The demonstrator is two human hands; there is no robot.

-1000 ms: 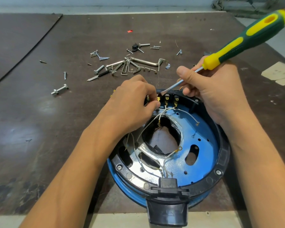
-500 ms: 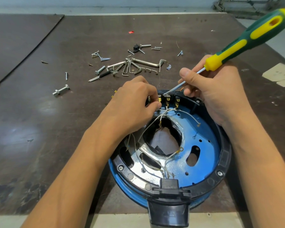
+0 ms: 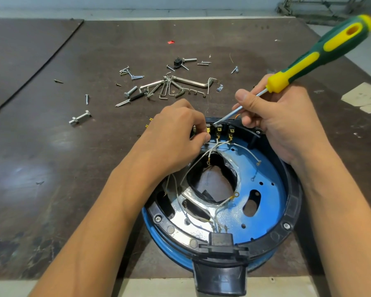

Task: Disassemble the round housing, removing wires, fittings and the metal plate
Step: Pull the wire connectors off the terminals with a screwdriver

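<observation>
A round housing (image 3: 294, 202) of blue shell and black plastic rim sits on the near part of a dark brown desk (image 3: 73, 168), open side up, just in front of the person. Inside it lies a blue-painted metal plate (image 3: 268, 174) with holes and a large ragged opening in the middle, and thin white wires (image 3: 250, 153) with ring ends trail loosely across it. At the far rim stands a row of brass terminals (image 3: 231, 132). The left hand (image 3: 176, 133) reaches in over the left rim, its fingers (image 3: 205, 138) curled together and pinching the leftmost brass terminal (image 3: 208, 130). The right hand (image 3: 283, 123) grips a green and yellow handled screwdriver (image 3: 321, 52) low down, thumb and fingers closed round the steel shaft like a pen, with the handle slanting up to the far right. The flat tip touches the top of the terminal row, just beside the left fingertips. A black socket block (image 3: 221, 241) is fixed at the near rim. Further back on the desk lie scattered steel screws, bolts and hex keys (image 3: 171, 86), and a single bolt with a nut (image 3: 80, 118) well to the left.
</observation>
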